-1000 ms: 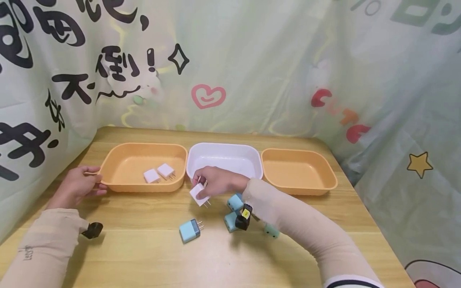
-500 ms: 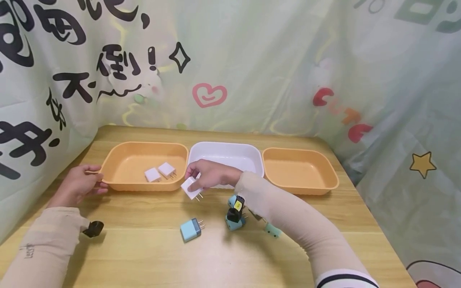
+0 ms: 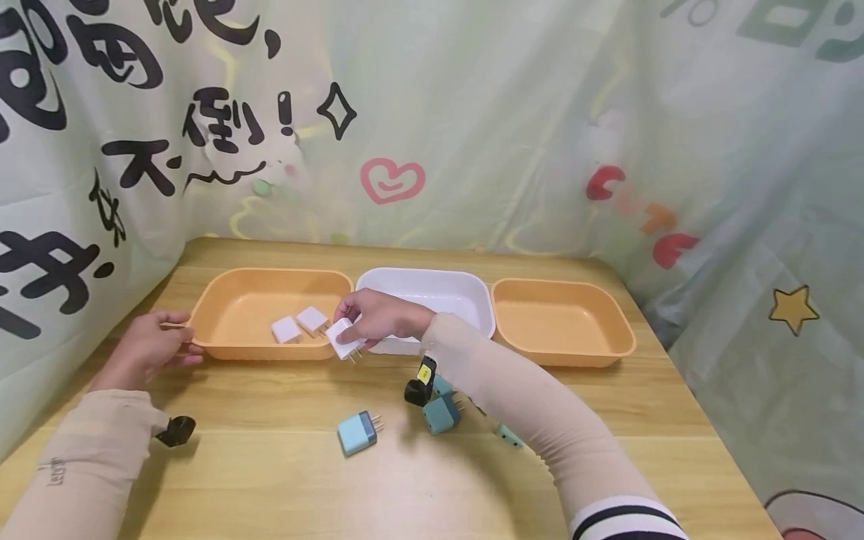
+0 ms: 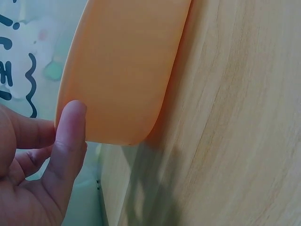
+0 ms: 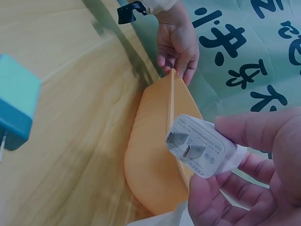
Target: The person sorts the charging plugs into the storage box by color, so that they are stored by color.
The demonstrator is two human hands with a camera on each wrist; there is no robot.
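Note:
My right hand (image 3: 378,316) pinches a white charger plug (image 3: 343,339) between thumb and fingers, just over the front right corner of the left orange tray (image 3: 250,350). Two metal prongs show on this charger (image 5: 200,146) in the right wrist view. At the tray's left end, my left hand (image 3: 151,346) grips the rim with thumb and fingers; the left wrist view has the hand (image 4: 47,165) on the tray's corner (image 4: 122,94). Inside that tray lie two white charger plugs, one nearer the front (image 3: 286,330) and one beside it (image 3: 312,321).
A white tray (image 3: 466,281) stands in the middle, partly behind my right hand, and a second orange tray (image 3: 563,358) at right. On the table in front lie a blue charger plug (image 3: 356,433), another blue one (image 3: 440,414) and a green one (image 3: 509,435), with others partly hidden by my right arm.
My right hand has moved left with the white charger plug, from in front of the white tray to the left orange tray's corner. My left hand has stayed on the rim.

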